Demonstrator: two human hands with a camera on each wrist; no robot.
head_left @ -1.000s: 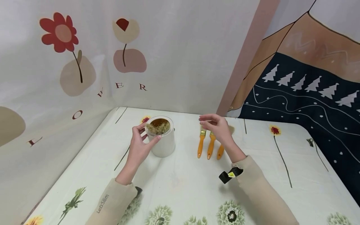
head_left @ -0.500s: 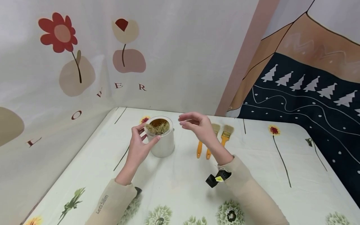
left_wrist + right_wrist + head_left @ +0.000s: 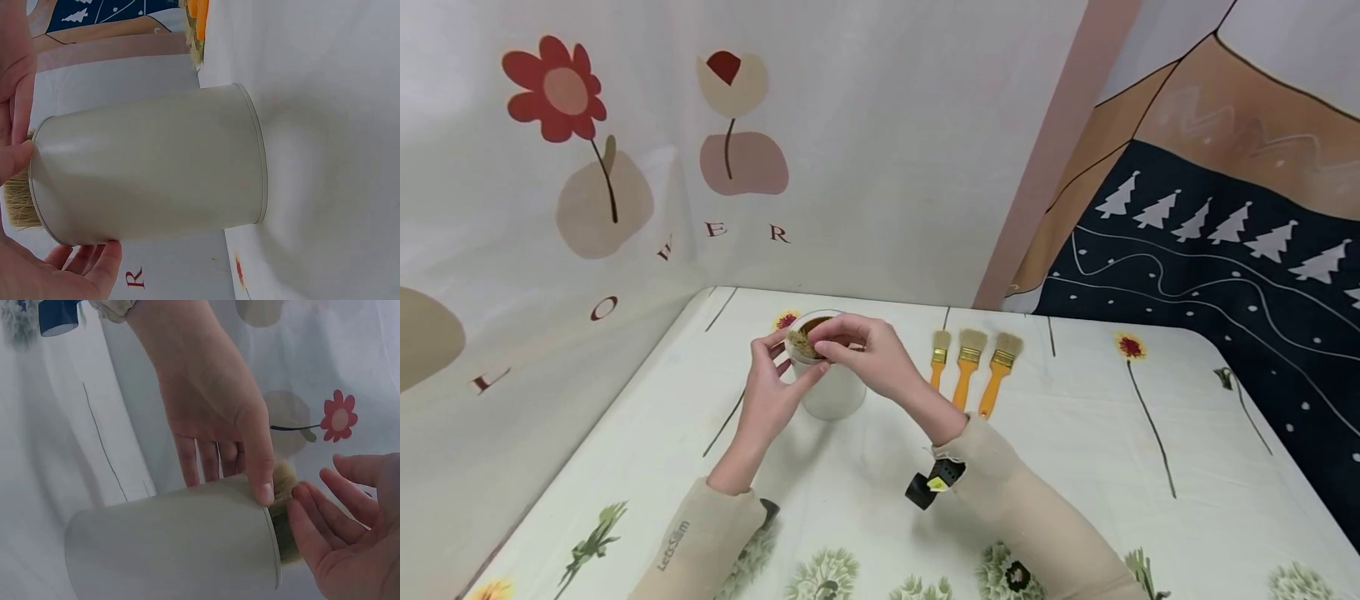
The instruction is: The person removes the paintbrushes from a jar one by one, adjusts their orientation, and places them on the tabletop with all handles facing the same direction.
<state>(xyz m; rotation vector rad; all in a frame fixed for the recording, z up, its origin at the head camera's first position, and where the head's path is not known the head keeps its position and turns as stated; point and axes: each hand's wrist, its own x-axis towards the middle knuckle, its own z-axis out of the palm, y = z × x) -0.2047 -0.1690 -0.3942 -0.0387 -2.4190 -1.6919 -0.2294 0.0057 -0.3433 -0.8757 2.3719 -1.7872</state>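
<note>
An off-white can stands upright on the table, with tan brush bristles sticking up out of its open top. My left hand grips the can near its rim, thumb on the near side and fingers around the far left. Over the opening reaches my right hand, its fingertips right at the bristles. The right wrist view has those fingers loosely bent beside the bristles. In the left wrist view the bristles show past the can's rim. The brush handles are hidden inside the can.
Three paintbrushes with orange handles, the middle one among them, lie side by side right of the can. The floral tablecloth covers the table. Printed curtains hang right behind its back edge.
My right hand has moved left from above the three paintbrushes to the can's opening, uncovering those brushes. The left hand and the can have stayed put.
</note>
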